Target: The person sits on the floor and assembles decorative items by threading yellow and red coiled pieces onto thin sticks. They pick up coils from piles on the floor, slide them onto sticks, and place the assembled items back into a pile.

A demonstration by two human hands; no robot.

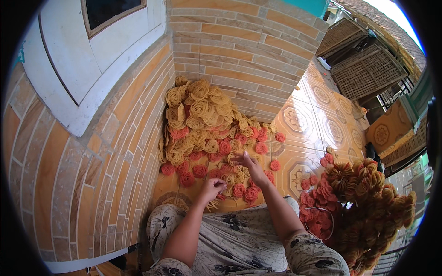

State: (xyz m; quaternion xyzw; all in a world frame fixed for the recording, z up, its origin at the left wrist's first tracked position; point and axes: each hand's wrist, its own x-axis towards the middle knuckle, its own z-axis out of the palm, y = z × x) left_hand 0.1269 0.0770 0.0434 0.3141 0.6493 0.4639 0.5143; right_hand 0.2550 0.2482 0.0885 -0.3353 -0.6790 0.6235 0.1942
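The person sorts through a heap of yellow and red rosette crackers (207, 138) lying on the tiled floor (317, 119) in the brick wall corner; left hand (212, 188) pinches one, right hand (248, 165) spread above the heap, seemingly picking the next

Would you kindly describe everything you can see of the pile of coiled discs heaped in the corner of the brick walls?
The pile is a loose heap of round, nest-like discs of thin coiled strands, dry and brittle-looking. Yellow ones bank up against both brick walls at the back; red ones lie scattered along the front, spreading onto the patterned floor tiles. The discs overlap at all angles, some flat, some on edge. The right hand hovers over its front edge with fingers spread, and the left hand is closed at its near rim.
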